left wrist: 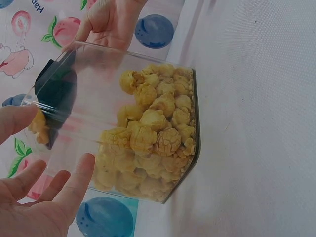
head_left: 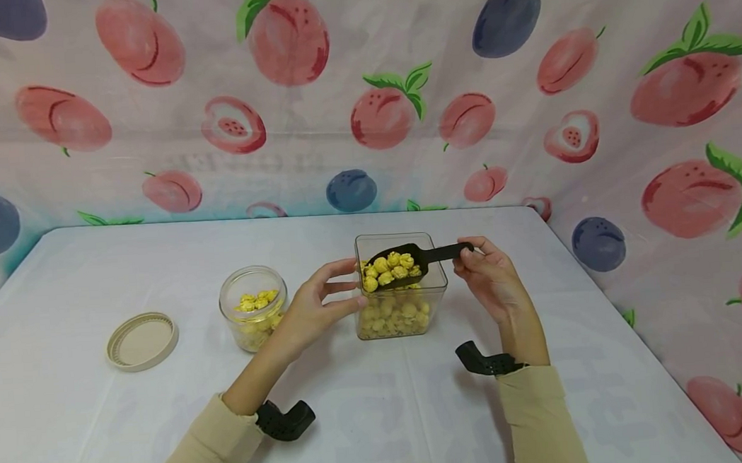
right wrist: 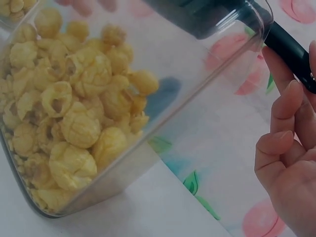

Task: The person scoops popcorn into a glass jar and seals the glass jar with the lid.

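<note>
A white-covered worktop (head_left: 103, 432) fills the scene, backed by a cloth printed with peaches and plums (head_left: 146, 96). At its middle stands a clear square container (head_left: 402, 307), partly filled with yellow popcorn (head_left: 394, 316). The left hand (head_left: 314, 302) rests against the container's left wall; its fingers (left wrist: 74, 185) lie nearly straight on the clear plastic, steadying it rather than wrapping it, with the thumb up near the rim. The right hand (head_left: 491, 277) is just right of the container, and its fingers (right wrist: 284, 106) are curled round the handle of a black scoop (head_left: 411, 261). The scoop's bowl sits over the container's open top, between the two hands, heaped with popcorn pieces.

Just left of the left hand's fingers stands a small round glass jar (head_left: 253, 316), open, holding a shallow layer of the same popcorn. Further left again, well apart from both hands, its beige lid (head_left: 142, 340) lies flat on the worktop.

The scoop looks overfull, so I judge that any tilt or jolt between the container and the jar would roll pieces onto the worktop. The jar's mouth looks hardly wider than the scoop's bowl, so a hasty tip could send popcorn over its rim. The left hand's light touch may also let the container slide if the scoop catches its wall.
</note>
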### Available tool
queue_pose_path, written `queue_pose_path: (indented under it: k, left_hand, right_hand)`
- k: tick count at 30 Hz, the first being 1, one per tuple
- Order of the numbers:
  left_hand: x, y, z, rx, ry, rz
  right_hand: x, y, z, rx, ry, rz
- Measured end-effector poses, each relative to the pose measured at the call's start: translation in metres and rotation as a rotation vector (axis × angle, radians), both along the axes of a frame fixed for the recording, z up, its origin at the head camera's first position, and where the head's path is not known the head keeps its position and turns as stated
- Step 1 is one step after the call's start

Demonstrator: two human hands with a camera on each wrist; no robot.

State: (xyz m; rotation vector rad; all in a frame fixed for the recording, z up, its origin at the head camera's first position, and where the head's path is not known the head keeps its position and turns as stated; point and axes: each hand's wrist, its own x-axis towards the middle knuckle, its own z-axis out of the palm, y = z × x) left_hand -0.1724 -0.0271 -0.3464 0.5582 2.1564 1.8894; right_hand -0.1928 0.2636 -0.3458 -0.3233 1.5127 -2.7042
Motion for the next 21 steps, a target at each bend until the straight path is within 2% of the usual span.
queue_pose_path:
  k: [8, 21]
  left_hand:
    - [-0.0001, -0.0001, 0.0001, -0.003, -0.001, 0.0]
    - [-0.0001, -0.0002, -0.0003, 0.008, -0.005, -0.005]
  right_hand:
    - [-0.0009, 0.0015, -0.0006, -0.023, -0.017, -0.058]
    - [0.0019, 0.0039, 0.0054, -0.082, 0.011, -0.077]
